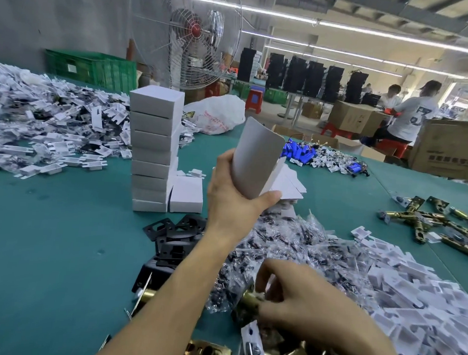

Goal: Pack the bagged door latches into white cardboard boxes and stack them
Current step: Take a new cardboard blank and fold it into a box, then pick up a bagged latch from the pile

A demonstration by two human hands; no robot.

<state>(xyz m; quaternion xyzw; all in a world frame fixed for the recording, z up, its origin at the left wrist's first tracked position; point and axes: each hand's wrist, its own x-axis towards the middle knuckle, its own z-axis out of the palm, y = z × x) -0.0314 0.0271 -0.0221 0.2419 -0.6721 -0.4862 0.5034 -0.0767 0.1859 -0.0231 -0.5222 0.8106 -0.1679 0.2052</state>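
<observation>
The left hand (234,196) gripped a white cardboard box (255,156) right of the stack (154,151). Nearer, the right hand (291,308) pinched a bagged latch (248,300).

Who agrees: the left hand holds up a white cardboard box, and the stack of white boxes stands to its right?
Wrong side. The head view shows the left hand holding the white cardboard box, but the stack of white boxes stands to its left.
</observation>
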